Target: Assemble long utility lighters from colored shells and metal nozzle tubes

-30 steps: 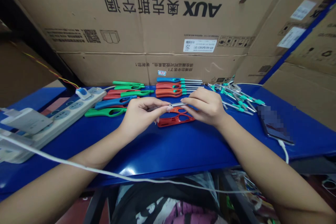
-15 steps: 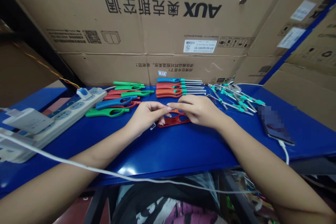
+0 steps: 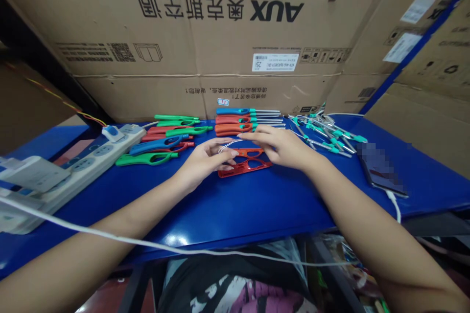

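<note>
From my feed, the left hand (image 3: 201, 162) is curled with a narrow gap between thumb and fingers, while the right hand (image 3: 285, 147) bends over, fingertips bunched; I can't tell whether either grips anything. Half a second ago their fingertips met; now they stand apart, and a thin white wire (image 3: 229, 144) shows arcing between them. Below it, an orange shell piece (image 3: 242, 152) and a red shell half (image 3: 237, 170) lie on the blue surface (image 3: 220, 205), less covered than before. Beyond sit rodded handles (image 3: 231, 129).
</note>
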`<act>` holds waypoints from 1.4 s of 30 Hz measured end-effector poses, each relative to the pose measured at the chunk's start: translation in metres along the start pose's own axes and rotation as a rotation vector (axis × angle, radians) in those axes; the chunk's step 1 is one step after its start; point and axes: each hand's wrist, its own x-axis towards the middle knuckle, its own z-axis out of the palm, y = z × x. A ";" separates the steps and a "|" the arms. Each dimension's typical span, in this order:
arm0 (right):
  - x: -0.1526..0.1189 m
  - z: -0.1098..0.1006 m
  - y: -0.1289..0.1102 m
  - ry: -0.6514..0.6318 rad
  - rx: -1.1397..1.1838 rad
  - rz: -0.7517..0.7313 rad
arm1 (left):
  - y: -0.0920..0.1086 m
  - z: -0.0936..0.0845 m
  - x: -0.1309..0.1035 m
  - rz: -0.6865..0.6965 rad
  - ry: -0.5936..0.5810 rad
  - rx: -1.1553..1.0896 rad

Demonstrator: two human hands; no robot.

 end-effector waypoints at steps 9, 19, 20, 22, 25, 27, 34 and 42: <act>-0.005 -0.003 0.019 -0.077 0.211 0.082 | -0.013 -0.014 0.003 0.498 0.037 0.640; -0.006 -0.027 0.013 -0.550 0.677 0.253 | -0.007 -0.013 -0.001 0.671 -0.040 0.932; -0.006 -0.028 0.014 -0.565 0.694 0.257 | -0.008 -0.013 -0.001 0.651 -0.068 0.934; -0.007 -0.029 0.018 -0.573 0.707 0.267 | -0.010 -0.013 0.000 0.624 -0.127 0.942; -0.010 -0.029 0.027 -0.572 0.686 0.302 | -0.014 -0.012 0.001 0.618 -0.172 0.958; -0.011 -0.027 0.033 -0.590 0.675 0.334 | -0.016 -0.010 0.002 0.621 -0.165 0.970; -0.009 -0.020 0.031 -0.601 0.711 0.355 | -0.016 -0.014 0.007 0.649 -0.201 1.054; -0.003 0.001 0.025 -0.574 0.768 0.312 | -0.008 -0.030 0.015 0.555 -0.235 1.098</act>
